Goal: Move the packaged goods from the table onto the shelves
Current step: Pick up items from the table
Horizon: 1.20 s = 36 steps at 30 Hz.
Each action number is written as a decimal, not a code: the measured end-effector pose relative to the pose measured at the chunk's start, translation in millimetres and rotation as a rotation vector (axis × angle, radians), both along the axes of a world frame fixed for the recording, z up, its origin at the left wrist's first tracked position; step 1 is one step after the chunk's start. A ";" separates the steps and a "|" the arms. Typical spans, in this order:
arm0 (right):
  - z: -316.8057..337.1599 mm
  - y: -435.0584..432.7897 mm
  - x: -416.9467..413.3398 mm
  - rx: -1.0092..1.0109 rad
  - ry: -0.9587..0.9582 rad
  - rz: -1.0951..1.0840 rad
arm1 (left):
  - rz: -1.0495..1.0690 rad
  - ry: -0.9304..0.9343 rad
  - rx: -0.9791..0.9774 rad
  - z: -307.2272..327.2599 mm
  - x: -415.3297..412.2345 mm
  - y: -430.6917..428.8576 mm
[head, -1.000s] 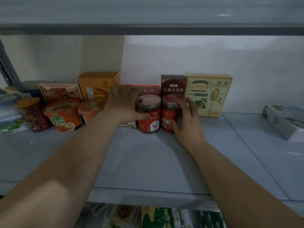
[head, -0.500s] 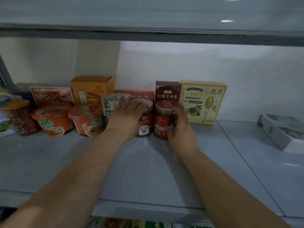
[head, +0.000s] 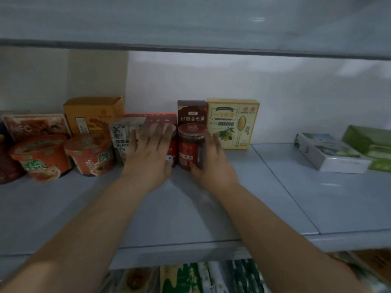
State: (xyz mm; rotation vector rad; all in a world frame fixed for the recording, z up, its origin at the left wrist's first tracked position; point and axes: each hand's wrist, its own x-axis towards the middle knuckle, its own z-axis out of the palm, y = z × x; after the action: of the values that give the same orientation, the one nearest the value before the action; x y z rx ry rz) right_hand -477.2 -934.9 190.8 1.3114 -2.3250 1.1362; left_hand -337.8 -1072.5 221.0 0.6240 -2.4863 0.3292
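- Pale grey shelf (head: pixel 190 208) under an upper board (head: pixel 190 47) close overhead, with a white back wall (head: pixel 264 92) behind. Dim light.
- Right red jar (head: pixel 190 144) upright on the shelf in the middle of the row, red lid on. Red label in front, dark contents behind the clear wall, kind not readable.
- Right hand (head: pixel 213 163) wrapped round that jar, thumb at the front near the base, fingers curled round its right side.
- Left red jar (head: pixel 173 148) just beside it on the same shelf, only a narrow strip visible. Touching its neighbour or not: cannot tell.
- Left hand (head: pixel 151 153) laid over the left red jar, fingers straight and spread, gripping nothing.
- Directly behind the jars: brown box (head: pixel 191 112) upright and flat red box (head: pixel 160 118), both against the wall.
- Just right of the brown box: yellow box (head: pixel 232 123) with a spoon picture, upright.
- Left of the left hand: silvery pouch (head: pixel 120 136), noodle cup (head: pixel 91 154), then a second noodle cup (head: pixel 40 159), lids sealed.
- Behind the cups: orange box (head: pixel 93 113) and flat printed pack (head: pixel 36 125).
- Well apart on the right: white box (head: pixel 325 153) lying flat, green pack (head: pixel 370 142) just behind it.
- Below the shelf's front edge: blurred packets (head: pixel 186 278) on a lower level.
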 end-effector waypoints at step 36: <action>-148.1 720.4 154.4 0.331 -0.002 -0.976 | -1.240 -0.462 0.111 -144.5 -38.1 677.6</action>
State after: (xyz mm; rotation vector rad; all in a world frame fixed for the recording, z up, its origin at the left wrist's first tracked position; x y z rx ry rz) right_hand -322.8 -214.4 42.7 0.1047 -2.6725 0.4350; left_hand -376.0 -394.9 76.5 -1.0833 -2.7784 -0.1782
